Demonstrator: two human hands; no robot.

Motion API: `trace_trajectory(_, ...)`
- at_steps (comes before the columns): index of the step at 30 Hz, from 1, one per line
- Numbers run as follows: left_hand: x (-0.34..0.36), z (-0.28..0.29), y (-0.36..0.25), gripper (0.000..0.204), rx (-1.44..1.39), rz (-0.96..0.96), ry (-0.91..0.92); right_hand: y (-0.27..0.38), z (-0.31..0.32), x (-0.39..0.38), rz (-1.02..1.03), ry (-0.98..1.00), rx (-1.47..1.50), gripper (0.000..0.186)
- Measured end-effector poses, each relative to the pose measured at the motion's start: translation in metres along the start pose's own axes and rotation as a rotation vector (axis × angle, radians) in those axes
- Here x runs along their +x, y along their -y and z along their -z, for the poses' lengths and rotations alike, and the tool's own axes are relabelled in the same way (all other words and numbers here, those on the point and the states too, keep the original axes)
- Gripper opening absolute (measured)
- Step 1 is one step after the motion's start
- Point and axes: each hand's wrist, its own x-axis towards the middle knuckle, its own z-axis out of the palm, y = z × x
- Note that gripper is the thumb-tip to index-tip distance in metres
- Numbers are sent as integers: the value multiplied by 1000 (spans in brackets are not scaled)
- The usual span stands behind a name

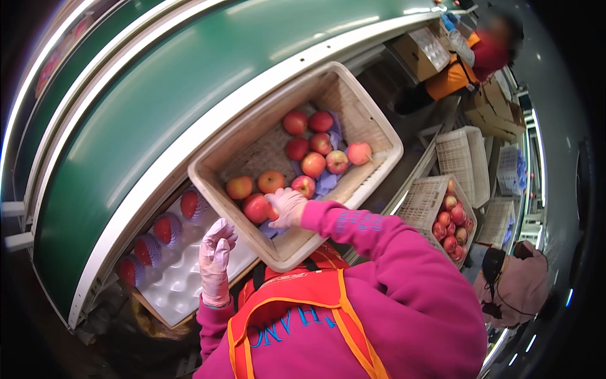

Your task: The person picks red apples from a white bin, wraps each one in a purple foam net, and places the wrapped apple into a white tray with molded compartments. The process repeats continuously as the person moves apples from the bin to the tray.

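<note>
Pink-gloved right hand [289, 207] grips an apple [255, 208] in the crate [363, 120]; left hand [214, 266] loosely spread, seemingly empty. We judge this picking; next calls for lifting clear.

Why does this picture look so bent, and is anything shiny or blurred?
Head view: fisheye distortion curves the green belt; pale glare streaks it; a worker's head at upper right is blurred; apples in the crate look fairly clear.

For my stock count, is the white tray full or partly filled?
Partly filled: four netted apples line one side of the white tray; bare hollows show beside them.
</note>
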Motion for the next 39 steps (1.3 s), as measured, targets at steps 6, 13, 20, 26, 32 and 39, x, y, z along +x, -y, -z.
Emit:
trace_trajectory(6, -8, -19, 12, 43, 102, 36, -45, -66, 26, 18, -197, -2, 390, 44)
trace_trajectory(13, -5, -42, 27, 40, 113, 89, -59, -295, 3, 70, -793, -266, 279, 50)
trace_trajectory(20, 44, -112, 33, 42, 222, -191, 159, -191, 88, 22, 72, -426, 896, 25)
trace_trajectory(26, 103, -139, 88, 45, -461, 328, 235, -35, 47, -90, 405, -547, 450, 32)
trace_trajectory(32, 51, -154, 71, 42, -130, 26, 328, -28, 60, -126, -111, -461, 1484, 32)
trace_trajectory(39, 46, -135, 69, 43, 77, -322, 201, 8, 32, -114, -49, -186, 2072, 33)
